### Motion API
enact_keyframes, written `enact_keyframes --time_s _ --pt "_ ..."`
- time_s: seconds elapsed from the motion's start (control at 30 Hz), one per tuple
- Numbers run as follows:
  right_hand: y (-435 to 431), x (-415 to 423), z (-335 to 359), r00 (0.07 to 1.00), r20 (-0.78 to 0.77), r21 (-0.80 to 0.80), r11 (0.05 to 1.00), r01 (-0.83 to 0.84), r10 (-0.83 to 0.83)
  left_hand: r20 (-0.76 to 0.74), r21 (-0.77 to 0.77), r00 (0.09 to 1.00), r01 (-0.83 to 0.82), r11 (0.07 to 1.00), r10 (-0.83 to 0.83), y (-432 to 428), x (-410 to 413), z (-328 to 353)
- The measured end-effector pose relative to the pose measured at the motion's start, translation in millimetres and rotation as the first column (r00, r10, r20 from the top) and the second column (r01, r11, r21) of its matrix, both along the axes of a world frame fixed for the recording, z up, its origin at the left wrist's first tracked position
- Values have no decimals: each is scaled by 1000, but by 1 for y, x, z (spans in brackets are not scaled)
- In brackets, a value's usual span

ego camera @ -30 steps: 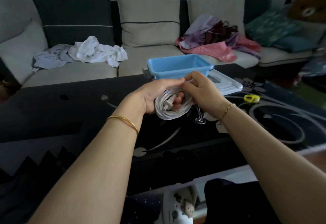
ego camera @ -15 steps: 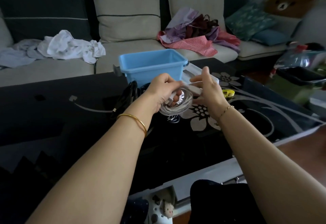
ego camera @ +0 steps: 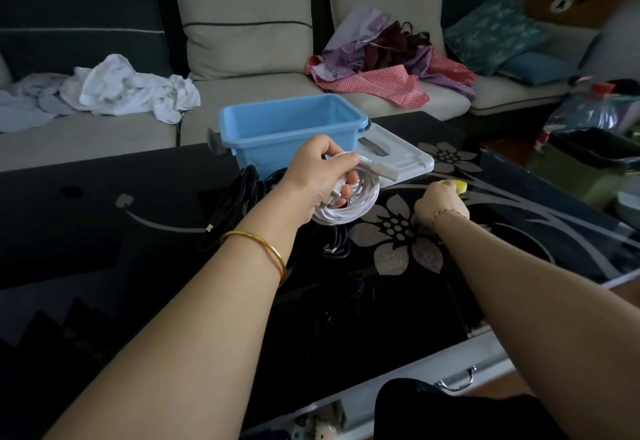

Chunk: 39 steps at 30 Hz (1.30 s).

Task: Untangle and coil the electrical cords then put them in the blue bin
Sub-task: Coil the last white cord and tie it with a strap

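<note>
A coiled white cord (ego camera: 349, 211) is held above the table (ego camera: 145, 204) by the left hand (ego camera: 320, 176), whose fingers are closed around the upper part of the coil, while the loops hang below the palm. One white plug (ego camera: 382, 170) of the cord is seen sticking out to the right of the left fingers. The right hand (ego camera: 440, 203) is lowered to the table, well apart from the left hand and to its right. Its bent fingers are laid on a small yellow thing (ego camera: 456, 185); whether this thing is really gripped cannot be told. The blue bin (ego camera: 266, 150) is placed just behind the left hand, open on top, and no cord is seen inside it. A grey lid (ego camera: 403, 155) is laid just beyond the coil, between the two hands and next to the bin. Black cords (ego camera: 242, 197) are left on the table under and to the left of the left wrist, and one more black bundle (ego camera: 334, 247) is seen below the white coil. A gold bangle (ego camera: 258, 244) is worn on the left wrist and a thin bracelet (ego camera: 443, 212) on the right one. Far behind the hands a sofa (ego camera: 242, 93) is seen, with white cloth (ego camera: 128, 89) on the left side and red cloth (ego camera: 377, 76) on the right side.
</note>
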State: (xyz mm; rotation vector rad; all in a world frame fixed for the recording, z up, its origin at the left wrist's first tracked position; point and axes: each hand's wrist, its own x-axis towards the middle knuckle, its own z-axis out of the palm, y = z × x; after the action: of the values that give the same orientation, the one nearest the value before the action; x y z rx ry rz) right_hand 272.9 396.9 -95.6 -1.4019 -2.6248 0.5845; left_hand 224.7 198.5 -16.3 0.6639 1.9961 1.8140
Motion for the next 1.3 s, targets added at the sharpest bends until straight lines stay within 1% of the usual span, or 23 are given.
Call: enact_keyframes --time_s 0.1,0.17,0.23,0.3,0.37,0.43,0.47,0.5,0.53,0.57,0.63,0.67,0.77,0.83,0.87,0.93,0.97,1.03,1.1,1.13,1.17,1.23,1.3 --pt "0 -1 -2 1000 27 57 998 1 -3 26 28 1000 -13 1000 12 -4 -1 1" --pt "-1 1 -4 1000 9 73 997 -17 17 46 50 999 -16 999 14 -7 0 3" --pt "-4 3 -6 994 -98 71 997 -36 43 46 55 999 -13 998 11 -12 2 4" --pt "-12 6 -1 959 -279 82 996 -33 55 37 53 999 -16 998 14 -18 3 7" --pt "-27 8 16 867 -498 64 998 14 19 35 61 999 -36 998 33 -26 3 10" --pt "-49 9 42 699 -715 13 1000 23 -7 29 72 998 -62 995 60 -37 4 16" --pt "-63 8 59 608 -794 -17 1000 -24 1 24 76 997 -81 994 79 -44 4 19" --pt "-74 7 73 531 -847 -40 993 -109 25 24 82 995 -102 991 100 -51 3 22" --pt "-90 5 88 464 -884 -57 973 -224 55 27 91 992 -128 988 126 -61 3 26" --pt "-104 4 101 421 -902 -58 942 -330 92 33 99 988 -152 983 149 -72 1 29" --pt "-133 0 123 391 -903 -44 868 -495 177 29 87 988 -156 984 154 -93 -1 34" --pt "-150 -4 130 400 -890 -57 818 -572 217 11 61 989 -146 987 145 -108 -1 36" --pt "-191 -21 136 489 -801 -139 686 -714 346 -85 -77 995 -64 995 58 -150 -2 40" --pt "-215 -32 133 541 -704 -142 656 -741 459 -140 -150 990 -35 988 13 -176 -2 42" --pt "-227 -37 132 553 -654 -116 655 -747 516 -156 -174 988 -36 984 8 -190 -3 42" --pt "-252 -47 132 549 -582 -24 663 -749 600 -178 -202 984 -66 977 30 -215 -6 42" --pt "-263 -53 132 537 -584 -2 660 -751 608 -182 -209 982 -86 974 48 -226 -8 41" --pt "-286 -62 132 509 -641 -69 618 -783 574 -177 -223 980 -127 967 88 -246 -13 37" --pt "-307 -72 128 493 -687 -195 517 -833 534 -158 -226 980 -157 961 123 -263 -19 32" --pt "-316 -77 124 486 -701 -242 466 -851 522 -150 -224 980 -165 960 133 -269 -22 29" --pt "-322 -81 120 480 -702 -262 436 -861 526 -144 -226 980 -169 959 139 -273 -23 28" --pt "-331 -88 113 472 -655 -233 436 -869 590 -135 -228 981 -171 959 143 -282 -26 25" --pt "-336 -92 108 452 -571 -163 445 -881 685 -115 -218 984 -156 963 134 -289 -29 22"
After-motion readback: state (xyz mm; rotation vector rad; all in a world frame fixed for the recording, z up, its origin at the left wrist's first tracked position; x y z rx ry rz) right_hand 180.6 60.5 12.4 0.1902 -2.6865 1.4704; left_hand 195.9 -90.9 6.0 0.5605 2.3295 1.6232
